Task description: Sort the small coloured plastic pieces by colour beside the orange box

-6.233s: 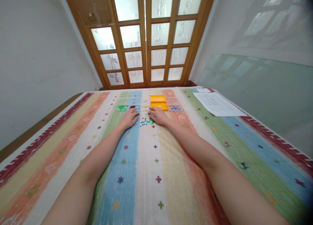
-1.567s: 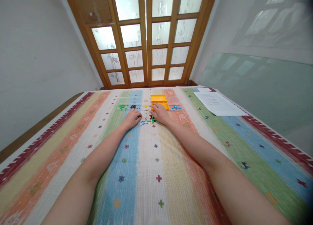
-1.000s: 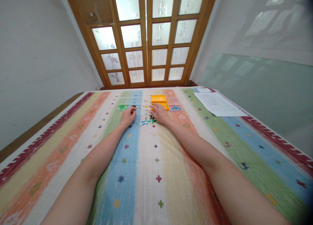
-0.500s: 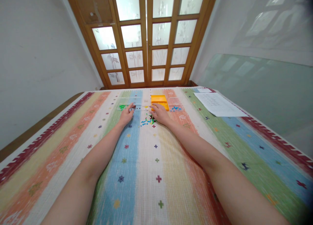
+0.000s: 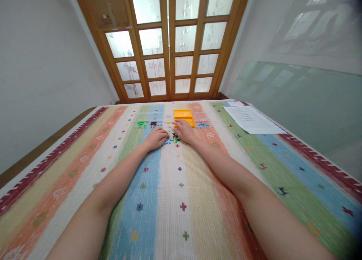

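A small pile of mixed blue, green, dark and yellow pieces (image 5: pixel 175 137) lies on the striped tablecloth (image 5: pixel 169 184). At its left edge is my left hand (image 5: pixel 156 138), fingers bent down and drawn together; whatever is at the fingertips is too small to make out. My right hand (image 5: pixel 185 132) rests on the pile's right side with fingers apart, just in front of an open yellow box (image 5: pixel 183 113). Behind my left hand stands a clear tray holding green pieces (image 5: pixel 142 123) and dark brown pieces (image 5: pixel 153 123) in separate compartments. A few yellow pieces (image 5: pixel 169 123) lie between the hands.
Right of the yellow box, blue pieces (image 5: pixel 202 125) sit in a clear container. A printed paper sheet (image 5: pixel 251 120) lies at the table's right side. Wooden doors with glass panes (image 5: pixel 169 45) stand beyond the table's far edge.
My left hand has moved from over the dark pieces in the tray, nearer and to the right, to the pile. My right hand stays almost where it was.
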Demonstrator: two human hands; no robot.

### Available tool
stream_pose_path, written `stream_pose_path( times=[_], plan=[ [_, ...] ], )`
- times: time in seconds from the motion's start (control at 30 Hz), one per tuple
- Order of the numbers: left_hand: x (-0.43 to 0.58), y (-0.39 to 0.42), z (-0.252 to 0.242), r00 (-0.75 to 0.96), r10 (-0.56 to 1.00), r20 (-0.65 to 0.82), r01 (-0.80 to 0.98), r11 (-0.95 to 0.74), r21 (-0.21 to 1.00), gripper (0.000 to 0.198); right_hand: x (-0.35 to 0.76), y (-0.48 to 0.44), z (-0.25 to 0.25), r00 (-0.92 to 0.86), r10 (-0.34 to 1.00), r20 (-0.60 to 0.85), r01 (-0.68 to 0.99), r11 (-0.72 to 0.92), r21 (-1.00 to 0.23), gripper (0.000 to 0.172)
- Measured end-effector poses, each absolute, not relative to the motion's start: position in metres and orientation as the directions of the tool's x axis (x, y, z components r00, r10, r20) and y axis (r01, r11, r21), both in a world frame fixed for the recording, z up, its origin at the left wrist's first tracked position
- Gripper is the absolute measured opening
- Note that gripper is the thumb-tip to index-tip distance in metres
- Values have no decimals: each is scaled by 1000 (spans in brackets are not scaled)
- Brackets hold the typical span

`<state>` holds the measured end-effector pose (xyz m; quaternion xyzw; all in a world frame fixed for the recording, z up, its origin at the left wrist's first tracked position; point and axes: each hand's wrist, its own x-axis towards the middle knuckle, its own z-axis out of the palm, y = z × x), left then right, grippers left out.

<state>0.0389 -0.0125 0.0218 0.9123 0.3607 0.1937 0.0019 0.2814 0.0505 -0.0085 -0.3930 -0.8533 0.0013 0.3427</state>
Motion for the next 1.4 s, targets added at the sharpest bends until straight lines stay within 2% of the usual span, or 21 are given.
stream_pose_path(
  times=[0.27,0.5,0.77,1.1,1.3,1.4],
  plan=[
    [44,-19,25,717,626,306,640,-766,66,33,281,50,-8,-462,660,592,665,700,-262,38],
    [44,-17,21,683,651,332,657,-746,112,35,281,51,-9,-459,672,582,674,690,-265,38],
    [32,-9,15,472,734,489,733,-634,244,37,281,46,-4,-455,679,576,674,685,-276,38],
    [3,26,9,211,811,545,820,-450,353,38,279,46,-6,-461,686,563,680,681,-272,38],
    [-3,27,0,238,804,544,833,-457,312,40,280,47,-5,-454,675,581,679,685,-266,37],
    [1,20,0,288,798,529,828,-485,282,38,283,48,-1,-445,683,579,686,676,-269,30]
  ],
)
